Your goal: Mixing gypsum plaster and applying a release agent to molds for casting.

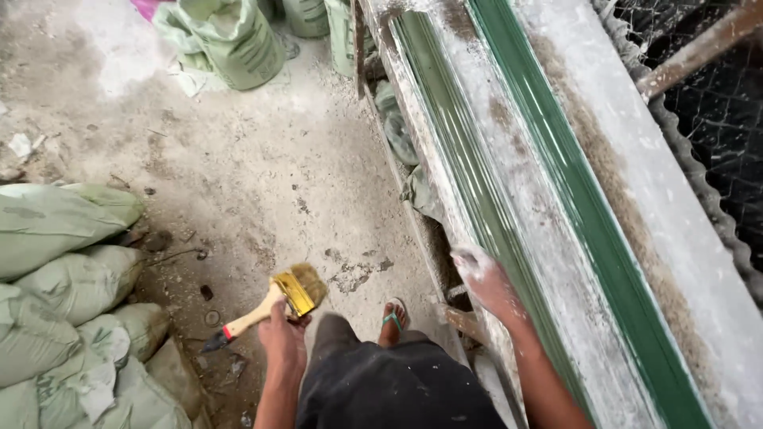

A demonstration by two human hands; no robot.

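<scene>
Your left hand was clenched around the wooden handle of a brush, fingers wrapped at mid-handle. The yellow ferrule and tan bristles stood just beyond your fingers, up and to the right; the handle's dark tip stuck out below and to the left of them. The brush hung above the floor, not touching it.

Your right hand gripped nothing. Its fingers were released and coated in white powder, and lay against the near edge of the long form, a green-striped length crusted with white dust. Whether the fingertips pressed on the edge or only rested there could not be told.

Between your two hands, lower in view, were your dark shorts and one foot in a green-strapped sandal, just right of the brush bristles.

Left of your left fingers, close by, lay a stack of pale green sacks. Far ahead of both hands stood another sack, opened at the top. Beyond the form, well to the right of your right fingers, was wire mesh.
</scene>
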